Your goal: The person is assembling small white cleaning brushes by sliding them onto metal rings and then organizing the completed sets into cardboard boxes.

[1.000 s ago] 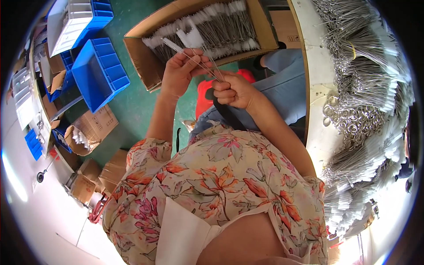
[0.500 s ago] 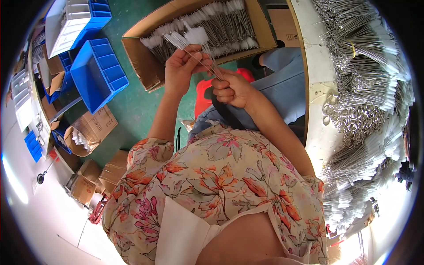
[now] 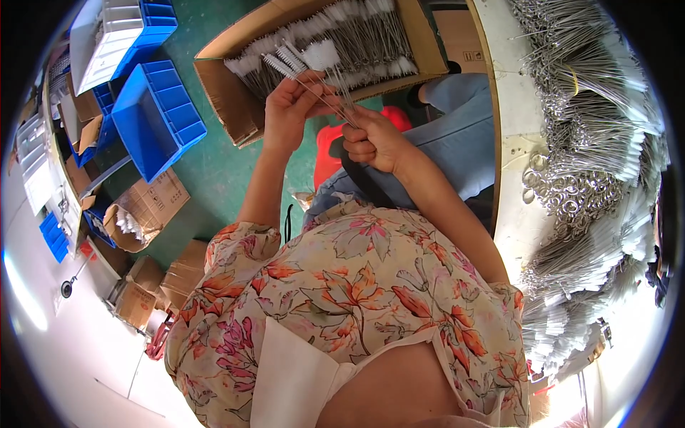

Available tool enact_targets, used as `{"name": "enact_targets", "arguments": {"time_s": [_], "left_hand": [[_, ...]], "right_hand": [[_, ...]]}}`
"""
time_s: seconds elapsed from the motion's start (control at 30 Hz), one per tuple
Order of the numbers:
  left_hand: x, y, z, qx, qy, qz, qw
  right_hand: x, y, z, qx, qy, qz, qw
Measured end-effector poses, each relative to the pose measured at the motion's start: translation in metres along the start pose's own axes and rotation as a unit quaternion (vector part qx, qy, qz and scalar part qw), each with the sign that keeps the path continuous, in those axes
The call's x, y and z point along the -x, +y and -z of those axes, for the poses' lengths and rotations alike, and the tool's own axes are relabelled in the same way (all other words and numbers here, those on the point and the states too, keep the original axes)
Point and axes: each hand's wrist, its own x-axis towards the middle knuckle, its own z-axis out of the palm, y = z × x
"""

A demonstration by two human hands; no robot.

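Both my hands are raised over the near edge of an open cardboard box, holding wire-handled brushes with white bristles [image 3: 291,58]. My left hand [image 3: 289,110] pinches a few of the wires just below the bristles, and two bristle heads spread apart above its fingers. Lower down, my right hand [image 3: 372,140] is closed around the wire ends of the bunch. A denser white brush head [image 3: 321,55] stands up between the hands. How many brushes I hold is hard to make out. Behind them, the cardboard box [image 3: 227,93] contains rows of similar brushes [image 3: 367,43].
To my right, a pale tabletop [image 3: 515,107] bears heaps of wire brushes [image 3: 596,93] with looped ends [image 3: 571,189]. Blue bins [image 3: 160,118] and a cardboard carton [image 3: 153,207] stand on the left. Something red [image 3: 327,153] shows beneath my hands, beside my denim-covered leg [image 3: 449,157].
My hands have shifted slightly left. The bristle heads above my left hand have fanned out, so two now show separately. My right hand keeps its grip on the wires.
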Motion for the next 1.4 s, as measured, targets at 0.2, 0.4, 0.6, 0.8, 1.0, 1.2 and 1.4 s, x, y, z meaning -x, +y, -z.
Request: {"name": "enact_targets", "arguments": {"time_s": [0.2,0.4,0.6,0.8,1.0,1.2,1.4], "left_hand": [[-0.002,-0.001,0.002,-0.013,0.015,0.011,1.000],[-0.005,-0.006,0.002,-0.036,0.016,0.011,0.999],[0.003,-0.015,0.015,0.158,-0.059,0.105,0.980],[-0.012,-0.025,-0.010,0.065,-0.055,0.134,0.987],[-0.102,-0.043,0.040,-0.023,0.146,-0.014,0.989],[-0.193,-0.161,0.162,-0.421,0.395,0.028,0.816],[-0.213,-0.155,0.122,-0.480,0.384,0.075,0.785]], "right_hand": [[-0.003,0.002,0.000,-0.007,0.011,-0.003,1.000],[-0.005,0.003,0.003,-0.002,0.026,-0.005,1.000],[-0.007,0.008,-0.002,0.021,0.160,0.066,0.985],[-0.027,0.029,0.013,0.502,0.233,0.169,0.816],[-0.023,0.020,0.002,0.339,0.196,0.165,0.905],[-0.031,0.016,-0.002,0.292,0.181,0.074,0.936],[-0.027,0.007,0.003,0.302,0.209,0.056,0.928]]}}
